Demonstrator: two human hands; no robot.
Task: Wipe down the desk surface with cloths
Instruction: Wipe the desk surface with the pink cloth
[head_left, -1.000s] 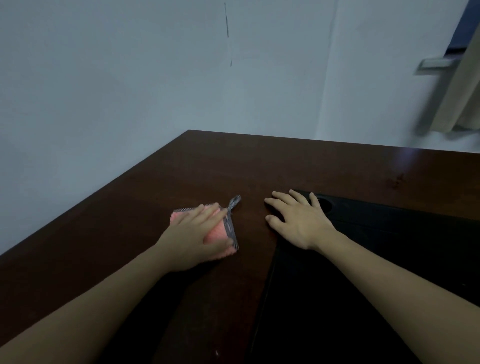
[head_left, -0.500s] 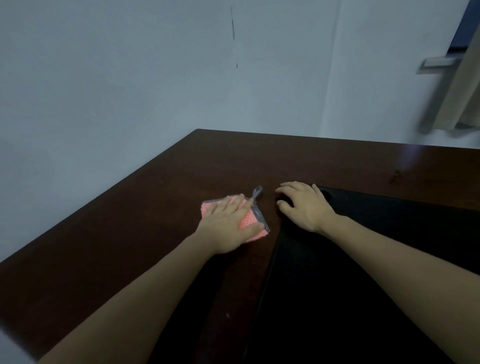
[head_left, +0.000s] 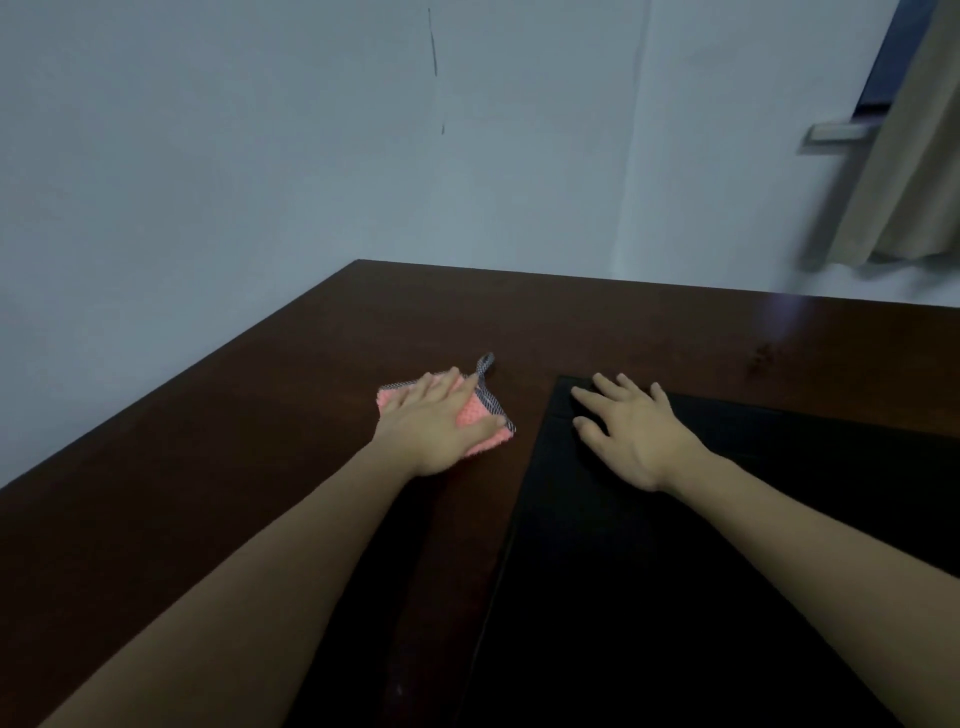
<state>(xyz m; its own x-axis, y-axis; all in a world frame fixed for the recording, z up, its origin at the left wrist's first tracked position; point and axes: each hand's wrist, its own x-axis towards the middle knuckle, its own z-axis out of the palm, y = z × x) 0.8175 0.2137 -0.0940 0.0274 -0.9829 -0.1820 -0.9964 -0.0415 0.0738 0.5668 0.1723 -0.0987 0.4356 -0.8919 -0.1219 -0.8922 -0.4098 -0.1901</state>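
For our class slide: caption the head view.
Left hand presses pink cloth on brown desk; right hand rests on black mat.

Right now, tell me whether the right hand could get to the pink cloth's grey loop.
Probably yes. The right hand rests flat on the black mat, and only bare desk lies between it and the loop, which sticks out clear of the left hand.

Pink cloth (head_left: 480, 417) flat on dark desk (head_left: 260, 441)
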